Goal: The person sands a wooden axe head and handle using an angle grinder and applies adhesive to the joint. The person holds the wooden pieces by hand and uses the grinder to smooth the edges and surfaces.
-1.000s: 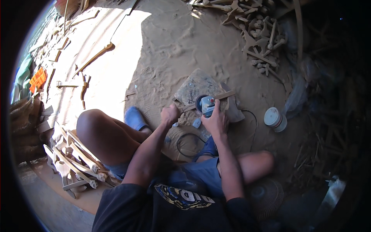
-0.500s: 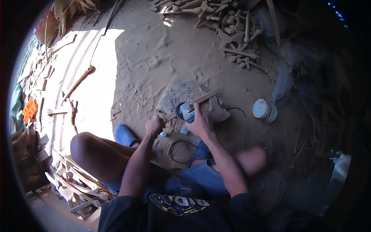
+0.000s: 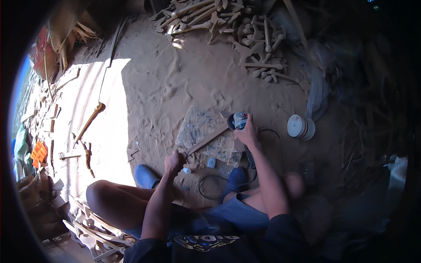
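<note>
I sit on sandy ground with a flat stone slab [image 3: 199, 127] in front of me. A long thin wooden stick [image 3: 206, 139] lies slanted across the slab. My left hand [image 3: 174, 162] grips the stick's near end. My right hand [image 3: 247, 131] is closed around a blue hand-held grinder [image 3: 238, 120], whose head rests at the stick's far end on the slab. A black cable [image 3: 210, 188] loops on the sand between my blue shoes.
A heap of carved wooden pieces [image 3: 245, 30] lies at the back. A white round container [image 3: 301, 127] stands to the right. A wooden-handled tool [image 3: 87, 125] and offcuts lie in the sunlit patch at left. Stacked wooden frames [image 3: 94, 230] sit by my left leg.
My view has swung, so the slab sits further right and lower. The left hand has slid back along the stick, away from the grinder; the right hand keeps its hold.
</note>
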A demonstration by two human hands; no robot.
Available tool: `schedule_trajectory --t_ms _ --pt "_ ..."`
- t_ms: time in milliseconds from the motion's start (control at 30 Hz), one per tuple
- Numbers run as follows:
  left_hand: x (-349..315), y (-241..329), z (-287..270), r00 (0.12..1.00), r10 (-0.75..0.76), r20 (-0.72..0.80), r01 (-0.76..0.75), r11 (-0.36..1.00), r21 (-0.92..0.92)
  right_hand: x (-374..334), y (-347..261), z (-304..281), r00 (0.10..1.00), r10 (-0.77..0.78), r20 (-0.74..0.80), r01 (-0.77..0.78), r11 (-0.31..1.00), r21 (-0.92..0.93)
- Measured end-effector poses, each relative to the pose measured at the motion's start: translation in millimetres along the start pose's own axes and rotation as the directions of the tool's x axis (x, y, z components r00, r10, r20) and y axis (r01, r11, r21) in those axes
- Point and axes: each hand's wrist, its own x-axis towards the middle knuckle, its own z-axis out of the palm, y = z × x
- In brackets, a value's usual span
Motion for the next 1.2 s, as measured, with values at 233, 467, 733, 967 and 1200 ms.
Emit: schedule_trajectory --t_ms 233,467,733,967,1200 --pt "8 3 11 0.992 -0.126 -0.017 0.122 0.984 -0.127 -17 9 7 0.996 -0.045 0.073 0.040 0.997 0.061" --pt "33 -15 -41 0.995 0.103 -0.007 -0.103 0.992 0.069 -53 -50 -1 0.970 -0.141 0.198 0.115 0.984 0.135" --pt "-29 29 26 0.998 -0.014 0.055 0.010 0.998 0.063 11 55 -2 0.989 0.080 -0.124 -0.057 0.983 0.177" --pt "-18 30 -11 0.976 -0.214 0.040 0.216 0.973 -0.082 18 19 -2 0.997 0.070 -0.035 -0.063 0.982 0.178" --pt "-8 7 6 0.977 -0.212 0.027 0.214 0.964 -0.160 25 44 -6 0.995 0.089 -0.047 -0.078 0.977 0.201"
